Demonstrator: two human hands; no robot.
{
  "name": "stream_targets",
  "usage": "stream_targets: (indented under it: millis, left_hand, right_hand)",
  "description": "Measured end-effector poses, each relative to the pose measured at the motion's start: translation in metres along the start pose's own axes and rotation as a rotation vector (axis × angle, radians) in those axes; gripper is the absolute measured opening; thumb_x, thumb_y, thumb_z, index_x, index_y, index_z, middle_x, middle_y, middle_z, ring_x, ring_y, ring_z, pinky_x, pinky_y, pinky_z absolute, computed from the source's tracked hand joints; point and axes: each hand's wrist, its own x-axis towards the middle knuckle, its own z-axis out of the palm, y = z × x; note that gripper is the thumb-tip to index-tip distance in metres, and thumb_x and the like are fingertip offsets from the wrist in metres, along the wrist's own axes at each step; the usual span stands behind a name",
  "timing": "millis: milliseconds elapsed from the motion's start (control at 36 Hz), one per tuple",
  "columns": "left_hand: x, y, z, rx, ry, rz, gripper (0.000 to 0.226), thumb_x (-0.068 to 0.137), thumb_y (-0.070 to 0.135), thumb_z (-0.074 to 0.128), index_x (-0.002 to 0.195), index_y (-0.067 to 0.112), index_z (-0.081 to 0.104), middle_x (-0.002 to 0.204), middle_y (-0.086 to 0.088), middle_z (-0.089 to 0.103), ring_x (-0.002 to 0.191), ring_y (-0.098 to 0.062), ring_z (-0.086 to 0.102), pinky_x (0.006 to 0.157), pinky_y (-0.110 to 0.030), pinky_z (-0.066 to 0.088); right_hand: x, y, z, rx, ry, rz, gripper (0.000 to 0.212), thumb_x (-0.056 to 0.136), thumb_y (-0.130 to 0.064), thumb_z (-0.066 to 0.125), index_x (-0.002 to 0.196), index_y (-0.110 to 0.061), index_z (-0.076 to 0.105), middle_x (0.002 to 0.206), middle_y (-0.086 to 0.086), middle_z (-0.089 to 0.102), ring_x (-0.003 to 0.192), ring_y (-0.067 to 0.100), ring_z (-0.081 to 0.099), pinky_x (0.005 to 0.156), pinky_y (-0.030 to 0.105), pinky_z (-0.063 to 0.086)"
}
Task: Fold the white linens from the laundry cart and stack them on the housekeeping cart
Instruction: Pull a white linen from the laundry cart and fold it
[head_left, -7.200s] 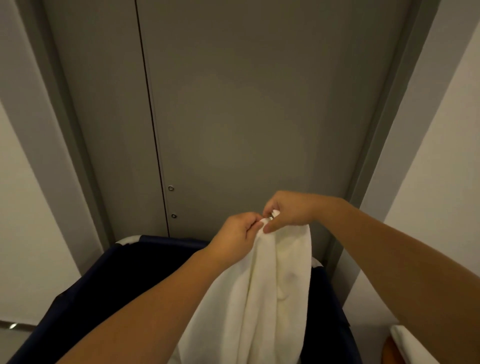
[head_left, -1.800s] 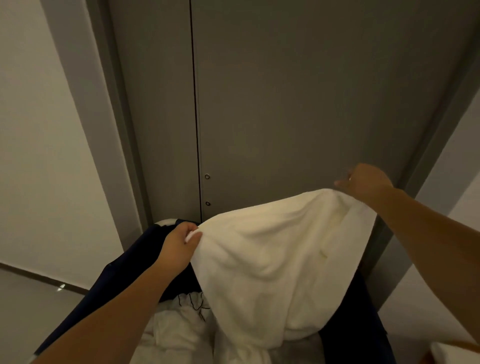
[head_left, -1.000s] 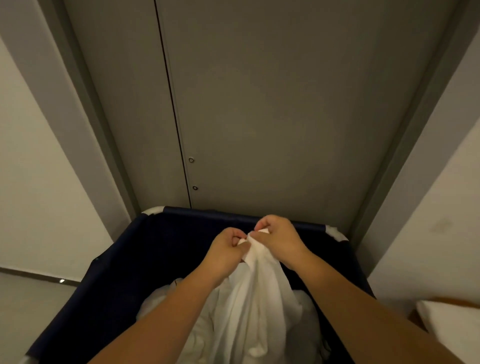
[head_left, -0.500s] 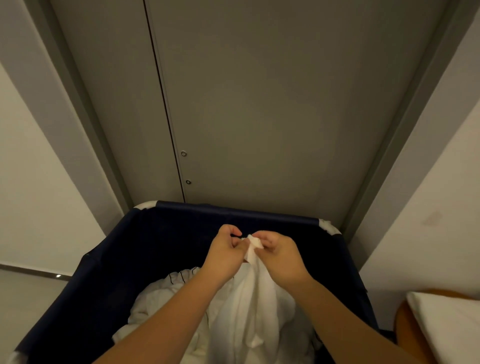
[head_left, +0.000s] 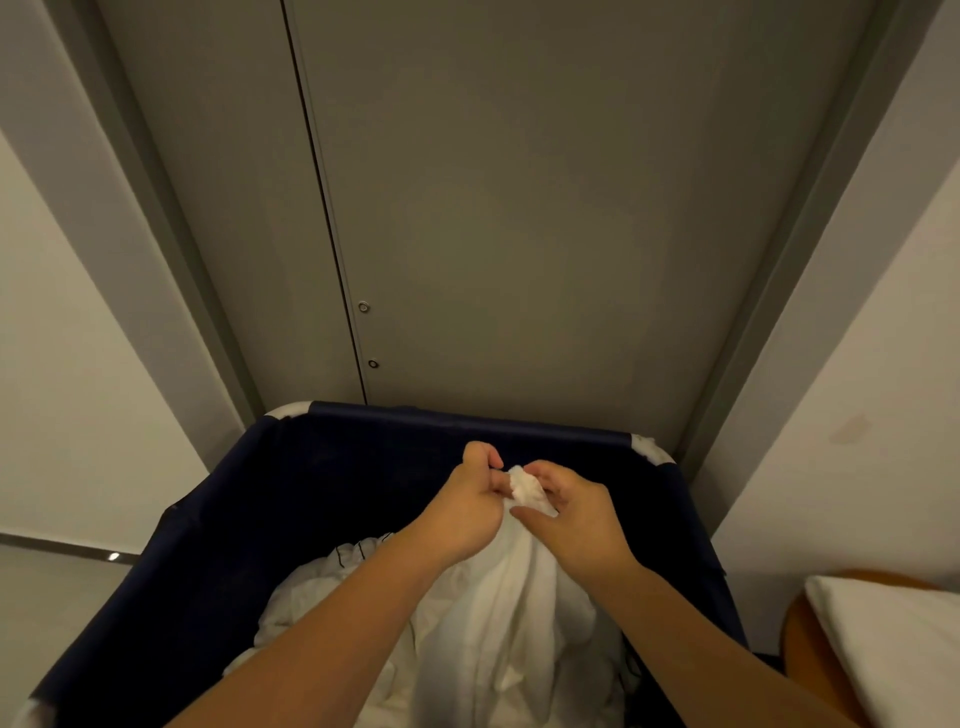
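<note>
A white linen (head_left: 511, 613) hangs folded lengthwise over the dark blue laundry cart (head_left: 218, 525). My left hand (head_left: 467, 506) and my right hand (head_left: 571, 512) sit close together above the cart, both pinching the bunched top corners of the linen. The cloth drapes down between my forearms into the cart. More crumpled white linens (head_left: 311, 592) lie in the cart's bottom, one with a thin dark stripe. A folded white linen (head_left: 898, 649) rests on an orange surface at the lower right; the rest of that surface is cut off.
A grey double door (head_left: 493, 208) with two small round fittings stands directly behind the cart. Pale walls flank it on both sides. A strip of grey floor (head_left: 47, 608) shows at the lower left.
My hands, spread wide with the linen stretched out 1.8 s ago, have come together and hold its corners joined. They have sunk slightly lower over the cart since half a second ago.
</note>
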Motion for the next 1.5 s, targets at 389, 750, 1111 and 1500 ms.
stream_targets:
  millis: [389,750,1111,1500]
  left_hand:
    - [0.0,0.003,0.006,0.16,-0.024,0.264,0.039,0.086,-0.004,0.041,0.09,0.034,0.032,0.098,0.008,0.065,0.083,-0.005,0.06,0.066,-0.018,0.047]
    - [0.025,-0.021,-0.003,-0.132,-0.066,0.207,0.053,0.08,0.034,0.076,0.123,0.039,0.045,0.129,0.024,0.049,0.121,0.01,0.042,0.098,-0.016,0.036]
    - [0.064,-0.047,-0.038,0.246,0.021,0.19,0.054,0.082,0.023,0.073,0.132,0.024,0.052,0.147,0.002,0.026,0.137,-0.018,0.03,0.112,-0.032,0.027]
    - [0.068,-0.077,-0.024,0.24,-0.294,-0.12,0.049,0.076,0.045,0.072,0.115,0.014,0.067,0.118,0.004,0.06,0.106,-0.016,0.059,0.097,-0.034,0.048]
  right_hand:
    - [-0.001,0.002,-0.022,-0.042,0.064,-0.104,0.02,0.087,-0.006,0.066,0.094,-0.024,0.07,0.086,-0.003,0.071,0.079,0.007,0.065,0.071,0.023,0.054]
    - [0.033,-0.057,-0.079,-0.022,0.092,-0.356,0.022,0.076,-0.013,0.067,0.078,-0.035,0.065,0.084,-0.002,0.069,0.076,0.01,0.062,0.073,0.024,0.049]
    - [0.059,-0.106,-0.119,-0.102,0.14,-0.513,0.035,0.084,0.008,0.064,0.077,-0.026,0.063,0.08,-0.006,0.065,0.074,0.007,0.059,0.071,0.019,0.049]
    - [0.06,-0.111,-0.146,-0.195,0.22,-0.468,0.03,0.084,0.005,0.065,0.078,-0.024,0.065,0.082,-0.008,0.064,0.075,-0.001,0.058,0.074,0.019,0.051]
